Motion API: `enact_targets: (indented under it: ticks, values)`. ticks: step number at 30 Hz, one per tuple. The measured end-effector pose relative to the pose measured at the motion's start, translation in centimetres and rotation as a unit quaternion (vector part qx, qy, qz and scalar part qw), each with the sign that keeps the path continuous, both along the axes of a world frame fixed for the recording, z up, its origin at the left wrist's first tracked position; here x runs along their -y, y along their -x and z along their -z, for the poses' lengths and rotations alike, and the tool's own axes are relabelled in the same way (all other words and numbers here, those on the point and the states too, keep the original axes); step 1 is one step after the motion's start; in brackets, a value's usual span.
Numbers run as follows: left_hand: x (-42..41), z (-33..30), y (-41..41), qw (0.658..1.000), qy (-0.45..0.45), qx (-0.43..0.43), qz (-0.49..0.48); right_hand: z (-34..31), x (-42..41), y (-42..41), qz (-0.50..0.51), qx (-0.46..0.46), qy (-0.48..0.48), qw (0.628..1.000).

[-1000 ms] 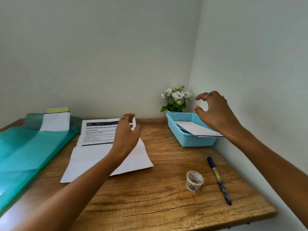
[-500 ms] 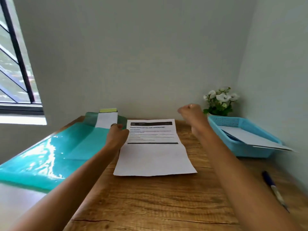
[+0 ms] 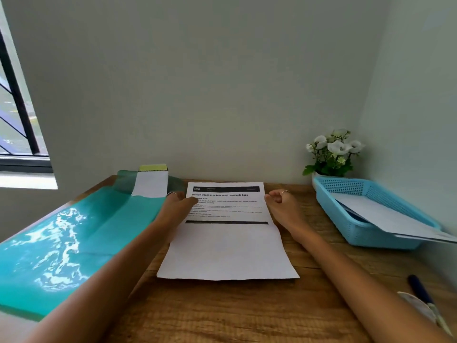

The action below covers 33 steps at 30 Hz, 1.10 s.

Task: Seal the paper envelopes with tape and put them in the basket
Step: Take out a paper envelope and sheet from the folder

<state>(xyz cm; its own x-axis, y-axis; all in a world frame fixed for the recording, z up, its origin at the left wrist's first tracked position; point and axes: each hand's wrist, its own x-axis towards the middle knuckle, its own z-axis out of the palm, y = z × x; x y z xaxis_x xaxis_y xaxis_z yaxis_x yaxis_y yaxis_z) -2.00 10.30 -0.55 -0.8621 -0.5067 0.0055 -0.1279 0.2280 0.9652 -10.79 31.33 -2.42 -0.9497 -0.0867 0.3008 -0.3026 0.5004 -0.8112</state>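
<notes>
The printed sheet (image 3: 227, 233) lies lengthwise mid-frame; left hand (image 3: 176, 203) pinches its left edge, right hand (image 3: 282, 204) curls at its right edge, apparently empty.

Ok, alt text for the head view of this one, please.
Both hands, left hand and right hand, meet the side edges of a printed sheet on a wooden table. A blue basket holding white paper stands right, a green folder left.

Window (image 3: 17, 115) daylight glares off green sheet (image 3: 61, 243).
</notes>
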Motion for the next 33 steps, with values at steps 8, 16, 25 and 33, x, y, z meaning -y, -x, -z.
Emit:
enact_targets:
  ticks: [8,16,25,33]
  values:
    - [-0.2,0.8,1.2,1.0,0.003,-0.002,0.002,0.8,0.3,0.9,-0.053,-0.008,-0.034,0.998]
    - [-0.2,0.9,0.4,0.992,-0.127,-0.017,-0.007,0.9,-0.5,0.4,-0.079,0.007,0.01,0.997]
    - [0.0,0.5,-1.6,0.981,-0.193,-0.011,-0.015,0.8,-2.4,-2.7,-0.125,0.026,0.019,0.992]
    - [-0.2,0.3,-3.4,0.994,-0.098,0.035,0.028,0.1,-3.6,-6.4,-0.057,-0.009,0.055,0.997]
